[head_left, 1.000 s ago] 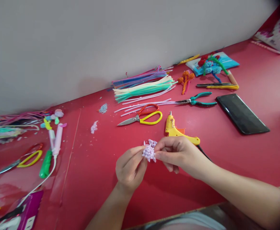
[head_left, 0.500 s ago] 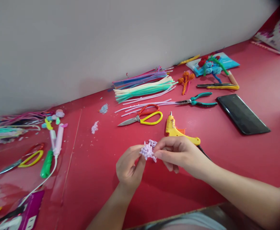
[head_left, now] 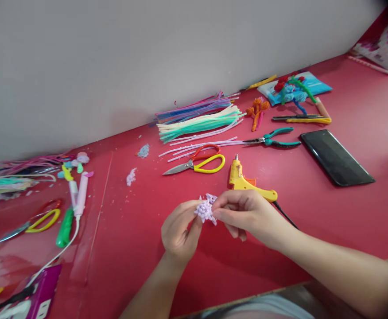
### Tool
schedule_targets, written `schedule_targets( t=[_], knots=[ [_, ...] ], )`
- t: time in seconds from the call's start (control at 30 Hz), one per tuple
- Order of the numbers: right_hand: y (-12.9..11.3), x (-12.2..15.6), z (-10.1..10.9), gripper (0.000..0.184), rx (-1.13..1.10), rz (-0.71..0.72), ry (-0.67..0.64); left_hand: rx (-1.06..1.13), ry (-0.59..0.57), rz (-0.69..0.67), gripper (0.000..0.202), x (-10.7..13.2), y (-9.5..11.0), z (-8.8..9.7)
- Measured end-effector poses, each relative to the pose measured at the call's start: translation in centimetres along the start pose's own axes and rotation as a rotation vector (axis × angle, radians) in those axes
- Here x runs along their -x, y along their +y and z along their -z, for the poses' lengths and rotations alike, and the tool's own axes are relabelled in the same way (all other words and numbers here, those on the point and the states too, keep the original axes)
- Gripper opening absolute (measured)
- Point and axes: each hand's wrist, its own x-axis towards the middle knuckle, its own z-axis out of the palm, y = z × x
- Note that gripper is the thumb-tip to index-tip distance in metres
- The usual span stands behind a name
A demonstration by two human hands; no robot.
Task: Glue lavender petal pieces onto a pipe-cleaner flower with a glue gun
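A small lilac pipe-cleaner flower (head_left: 204, 211) with many short, pointed petals is held up between both hands over the red table. My left hand (head_left: 180, 228) pinches it from the left with thumb and fingertips. From the other side, my right hand (head_left: 247, 215) closes thumb and forefinger on its right edge; its remaining fingers curl beneath. More lilac bits (head_left: 211, 198) show just behind the flower. Beyond my right hand lies a yellow glue gun (head_left: 243, 179), nozzle pointing away. Scissors (head_left: 197, 165) with red and yellow handles rest farther back.
Bundles of pipe cleaners (head_left: 200, 119) lie by the wall. Green-handled pliers (head_left: 273, 139) and a black phone (head_left: 336, 157) are at the right, with orange flowers (head_left: 256, 110) behind. Lilac clippings (head_left: 131, 177) lie left; a second scissors (head_left: 31, 223) and a purple box (head_left: 46, 290) sit farther left.
Both hands stay almost in place. The flower has turned slightly and its petals look a little more gathered; my right fingertips remain at its right edge.
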Motion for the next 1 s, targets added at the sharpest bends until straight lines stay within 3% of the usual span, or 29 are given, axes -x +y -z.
schedule_targets(
  t=[0.2,0.4,0.5,0.6,0.67,0.73,0.83,1.0],
  knots=[
    [0.0,0.0,0.0,0.015,0.006,0.019,0.007,-0.037,-0.018,-0.069,0.034,0.0,-0.2,0.2],
    [0.1,-0.1,0.0,0.015,0.003,0.024,-0.001,-0.038,-0.004,-0.044,0.032,0.3,-0.1,0.0],
    [0.1,0.0,0.0,0.02,0.063,0.062,0.023,0.133,0.059,0.149,0.025,0.5,0.2,-0.5],
    [0.3,0.0,0.2,0.018,0.291,0.256,0.154,0.481,0.102,0.542,0.013,0.2,0.5,-1.1],
    [0.7,-0.2,0.5,0.011,0.506,0.415,0.242,0.704,0.037,0.788,0.006,-0.3,0.7,-1.3],
    [1.3,-0.5,0.8,0.011,0.686,0.538,0.277,0.82,-0.014,0.943,0.008,-0.8,0.7,-1.3],
    [2.1,-0.9,1.0,0.014,0.84,0.679,0.291,0.874,-0.086,1.059,0.013,-1.4,0.8,-1.2],
    [2.7,-1.4,1.0,0.012,0.982,0.822,0.323,0.859,-0.127,1.116,0.014,-1.4,0.7,-1.1]
  ],
)
